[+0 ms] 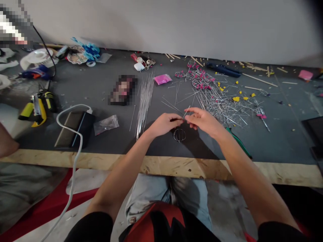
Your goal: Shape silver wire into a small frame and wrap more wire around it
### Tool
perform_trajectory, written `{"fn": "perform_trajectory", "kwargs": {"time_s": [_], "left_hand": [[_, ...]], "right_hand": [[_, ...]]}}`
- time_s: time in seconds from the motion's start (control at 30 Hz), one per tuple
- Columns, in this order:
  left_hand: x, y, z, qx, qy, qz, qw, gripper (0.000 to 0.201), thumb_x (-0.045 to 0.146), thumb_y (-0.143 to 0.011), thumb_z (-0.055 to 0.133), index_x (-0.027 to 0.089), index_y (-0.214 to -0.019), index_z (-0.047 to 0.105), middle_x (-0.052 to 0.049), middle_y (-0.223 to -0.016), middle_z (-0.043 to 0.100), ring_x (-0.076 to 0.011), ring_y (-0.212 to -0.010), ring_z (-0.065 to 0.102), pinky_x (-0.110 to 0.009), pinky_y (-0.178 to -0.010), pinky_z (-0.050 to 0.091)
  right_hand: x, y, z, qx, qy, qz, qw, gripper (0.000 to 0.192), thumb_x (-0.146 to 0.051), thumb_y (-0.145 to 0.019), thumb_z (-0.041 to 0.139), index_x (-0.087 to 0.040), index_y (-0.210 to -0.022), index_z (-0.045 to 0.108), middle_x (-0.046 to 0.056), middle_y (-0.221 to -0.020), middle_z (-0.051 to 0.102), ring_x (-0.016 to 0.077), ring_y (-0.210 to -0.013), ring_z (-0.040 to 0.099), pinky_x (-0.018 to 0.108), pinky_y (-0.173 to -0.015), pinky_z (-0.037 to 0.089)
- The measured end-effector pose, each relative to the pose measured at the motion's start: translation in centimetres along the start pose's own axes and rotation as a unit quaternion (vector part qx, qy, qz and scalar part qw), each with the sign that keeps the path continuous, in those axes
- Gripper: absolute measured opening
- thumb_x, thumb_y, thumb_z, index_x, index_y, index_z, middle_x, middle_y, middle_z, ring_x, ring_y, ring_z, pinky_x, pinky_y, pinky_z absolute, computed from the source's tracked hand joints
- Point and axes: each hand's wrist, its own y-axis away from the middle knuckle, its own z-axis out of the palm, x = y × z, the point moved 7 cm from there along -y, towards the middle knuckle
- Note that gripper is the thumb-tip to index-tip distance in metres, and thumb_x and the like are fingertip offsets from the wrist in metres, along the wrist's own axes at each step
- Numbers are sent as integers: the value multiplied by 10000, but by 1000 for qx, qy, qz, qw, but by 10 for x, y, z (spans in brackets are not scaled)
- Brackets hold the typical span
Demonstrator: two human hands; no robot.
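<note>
Over the front middle of the dark table, my left hand and my right hand meet almost fingertip to fingertip. A short thin metal wire slants up between them, and the fingers of both hands are pinched at it; its lower end is hidden. Just below the fingers is a small rounded wire frame with thin cross wires. To the left of my hands lies a long bundle of straight wires. Beyond my right hand spreads a heap of wire pieces, with pink-tipped wire shapes behind it.
Green-handled pliers lie partly beneath my right forearm. A black power bank with a white cable, a clear plastic bag and yellow-black tools are on the left. A pink packet lies farther back. Another person's arm shows at the left edge.
</note>
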Motion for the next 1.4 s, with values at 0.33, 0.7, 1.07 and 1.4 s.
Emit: {"fn": "perform_trajectory", "kwargs": {"time_s": [0.33, 0.7, 1.07, 1.4], "left_hand": [[7, 11, 3, -24, -283, 45, 958, 614, 542, -592, 719, 174, -1073, 613, -90, -1031, 595, -267, -985, 495, -376, -864, 379], [13, 19, 16, -75, -334, 45, 939, 464, 486, -616, 725, 182, -927, 562, -52, -980, 544, -240, -953, 460, -359, -841, 368], [17, 16, 19, -72, -228, 34, 970, 273, 186, -704, 650, 203, -961, 560, -10, -860, 569, -161, -786, 526, -286, -699, 399], [39, 19, 16, -1, -167, 117, 979, 163, 131, -806, 535, 206, -931, 608, -10, -820, 550, -121, -762, 525, -260, -726, 430]], "right_hand": [[20, 6, -1, 119, -119, -60, 984, 263, -393, -735, 663, -175, -881, 666, 19, -754, 650, 119, -676, 608, 236, -561, 475], [42, 8, 5, 91, -127, 11, 988, 314, -429, -782, 593, -180, -971, 623, 75, -890, 678, 178, -778, 663, 240, -499, 515], [26, 22, 15, 60, 28, -6, 998, 275, -333, -815, 531, -218, -1048, 621, 27, -917, 685, 111, -595, 597, 288, -663, 496], [24, 24, 24, -15, -67, 15, 998, 244, -282, -728, 628, -175, -947, 646, 23, -862, 675, 104, -651, 570, 250, -622, 464]]}}
